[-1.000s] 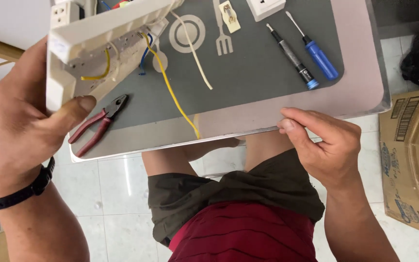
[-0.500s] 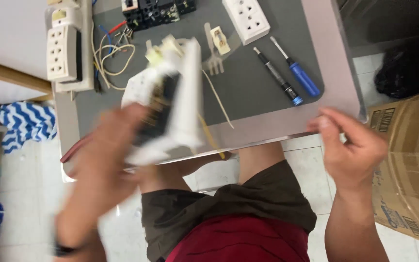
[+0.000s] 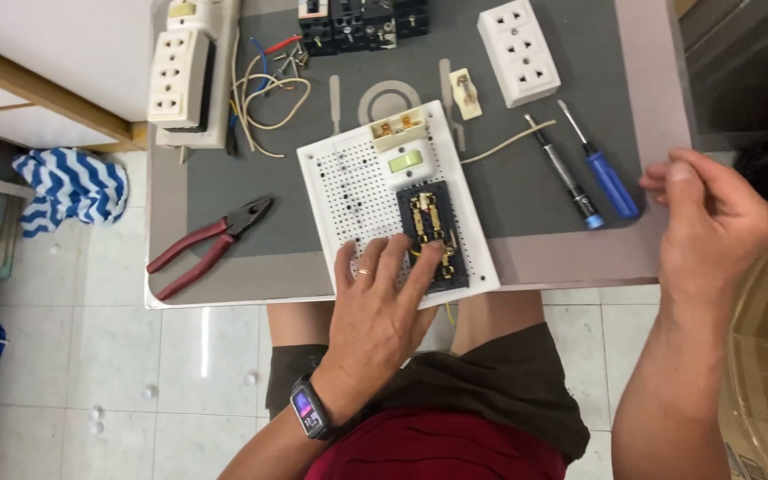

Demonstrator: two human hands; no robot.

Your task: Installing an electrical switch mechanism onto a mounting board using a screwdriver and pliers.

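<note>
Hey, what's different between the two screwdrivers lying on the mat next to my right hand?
The blue-handled screwdriver has a thick, solid blue grip, while the black-handled screwdriver is slim and dark with only a blue tip at its end. The blue-handled one lies nearer the right hand; the black-handled one lies nearer the white perforated board. Both rest untouched on the grey mat, side by side, slanting the same way, metal shafts pointing away from the person.

Red-handled pliers (image 3: 209, 244) lie on the grey mat (image 3: 544, 191) at the left. Two screwdrivers, one black (image 3: 564, 173) and one blue-handled (image 3: 602, 164), rest side by side at the right. A white three-outlet socket block (image 3: 519, 51) sits near the top, loose wires (image 3: 268, 89) coil beside another white socket strip (image 3: 180, 76), and a blue-striped cloth (image 3: 68, 187) lies off the table
</note>
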